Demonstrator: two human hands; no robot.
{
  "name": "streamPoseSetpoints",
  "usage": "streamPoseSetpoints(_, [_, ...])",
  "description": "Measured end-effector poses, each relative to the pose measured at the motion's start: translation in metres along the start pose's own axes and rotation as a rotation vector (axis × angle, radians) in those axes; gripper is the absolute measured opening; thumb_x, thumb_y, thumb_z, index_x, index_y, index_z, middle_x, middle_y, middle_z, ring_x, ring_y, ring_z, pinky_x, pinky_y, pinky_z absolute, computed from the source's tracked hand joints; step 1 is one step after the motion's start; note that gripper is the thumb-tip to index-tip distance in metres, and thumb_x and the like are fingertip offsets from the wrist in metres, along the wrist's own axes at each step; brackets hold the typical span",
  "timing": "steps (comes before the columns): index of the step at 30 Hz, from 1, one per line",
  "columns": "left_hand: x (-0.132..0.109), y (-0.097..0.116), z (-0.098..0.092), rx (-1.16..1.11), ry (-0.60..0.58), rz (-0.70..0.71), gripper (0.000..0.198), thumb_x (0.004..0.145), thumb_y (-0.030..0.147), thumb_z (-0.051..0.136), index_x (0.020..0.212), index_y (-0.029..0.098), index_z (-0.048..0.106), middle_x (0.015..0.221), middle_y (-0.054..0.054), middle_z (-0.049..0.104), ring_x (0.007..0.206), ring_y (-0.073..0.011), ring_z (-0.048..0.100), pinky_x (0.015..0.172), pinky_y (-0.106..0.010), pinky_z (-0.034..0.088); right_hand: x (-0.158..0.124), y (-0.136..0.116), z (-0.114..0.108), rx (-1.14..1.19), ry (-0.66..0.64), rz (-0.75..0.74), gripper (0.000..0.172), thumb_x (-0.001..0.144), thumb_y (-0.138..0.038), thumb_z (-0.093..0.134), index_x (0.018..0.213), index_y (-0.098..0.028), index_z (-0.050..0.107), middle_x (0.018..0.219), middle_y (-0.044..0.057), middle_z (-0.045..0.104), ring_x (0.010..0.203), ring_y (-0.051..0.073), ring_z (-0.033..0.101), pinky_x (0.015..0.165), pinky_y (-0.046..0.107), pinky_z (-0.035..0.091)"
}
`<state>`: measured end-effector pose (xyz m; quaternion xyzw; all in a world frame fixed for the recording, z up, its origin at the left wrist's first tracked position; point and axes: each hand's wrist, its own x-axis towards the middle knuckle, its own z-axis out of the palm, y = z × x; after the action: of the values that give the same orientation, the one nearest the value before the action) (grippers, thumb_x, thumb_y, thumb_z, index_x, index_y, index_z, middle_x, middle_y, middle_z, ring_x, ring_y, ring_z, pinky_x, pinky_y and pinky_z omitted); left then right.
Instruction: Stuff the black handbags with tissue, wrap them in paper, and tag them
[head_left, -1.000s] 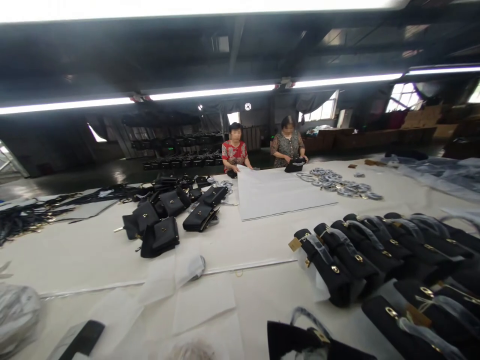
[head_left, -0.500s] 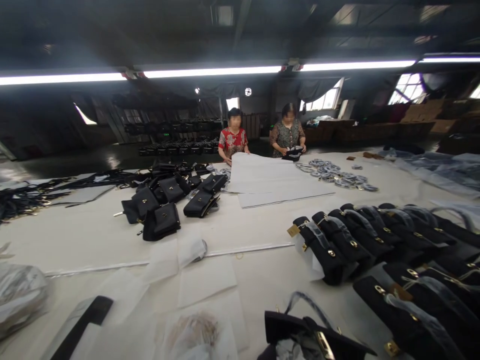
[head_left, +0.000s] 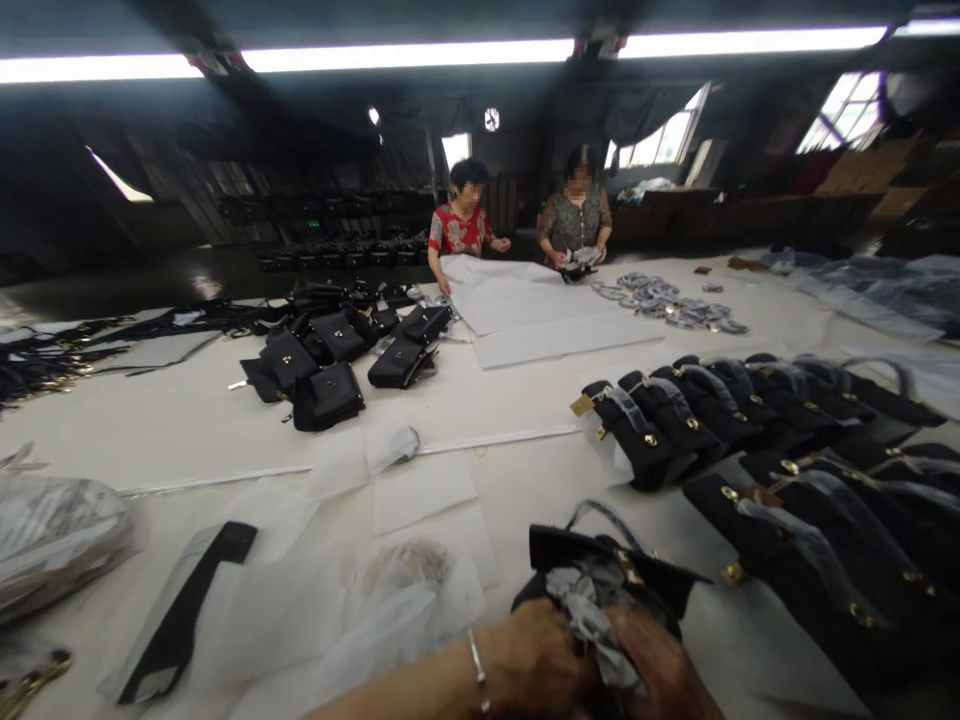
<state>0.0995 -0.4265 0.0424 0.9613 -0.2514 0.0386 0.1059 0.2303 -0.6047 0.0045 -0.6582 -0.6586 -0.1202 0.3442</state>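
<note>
At the lower edge a black handbag [head_left: 551,545] lies with its flap raised and its mouth open toward me. Crumpled grey paper [head_left: 589,610] sticks out of the opening. My left hand [head_left: 536,655], with a bracelet at the wrist, is closed at the left of this paper, its fingertips hidden. My right hand [head_left: 660,660] is closed on the paper's other side, slightly blurred. Behind the flap stands the bag's thin wrapped handle [head_left: 607,515].
Rows of black handbags [head_left: 630,440] with wrapped handles stand at right. Flat white sheets [head_left: 424,495] and a black strap piece [head_left: 187,610] lie left. Farther back are black bags [head_left: 330,395], a large white sheet [head_left: 510,295] and two people [head_left: 461,225] across the table.
Both my hands have come into view at the bag's opening, and the grey paper now protrudes between them. My view has tilted down. One person's hand opposite has lifted off the white sheet.
</note>
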Motion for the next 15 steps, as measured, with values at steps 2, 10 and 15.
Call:
streamPoseSetpoints(2, [-0.017,0.002,0.005,-0.025,-0.002,-0.017,0.025,0.089,0.037,0.067,0.106,0.019,0.064,0.103,-0.006,0.069,0.101,-0.0223,0.061,0.103,-0.042,0.042,0.002,-0.014,-0.002,-0.017,-0.135,0.006,0.018,0.087,-0.022,0.05,0.097,-0.018,0.065,0.08,0.007,0.067,0.073,0.021,0.064,0.069,0.031,0.051])
streamPoseSetpoints(10, [-0.02,-0.001,0.016,0.014,0.045,-0.124,0.022,0.09,0.016,0.058,0.069,0.02,0.064,0.071,0.002,0.065,0.081,-0.016,0.058,0.121,-0.052,0.004,0.015,-0.022,0.016,-0.203,-0.416,0.097,0.021,0.069,-0.001,0.046,0.075,-0.019,0.057,0.066,0.003,0.061,0.061,0.018,0.057,0.06,0.03,0.036])
streamPoseSetpoints(15, [-0.016,-0.006,0.012,-0.052,0.019,-0.218,0.014,0.084,0.015,0.057,0.072,0.02,0.063,0.072,0.002,0.066,0.083,-0.0164,0.061,0.121,-0.054,0.001,0.015,-0.031,0.001,-0.164,-0.557,0.279,0.02,0.073,-0.006,0.053,0.087,-0.018,0.062,0.083,0.007,0.067,0.077,0.023,0.061,0.073,0.033,0.044])
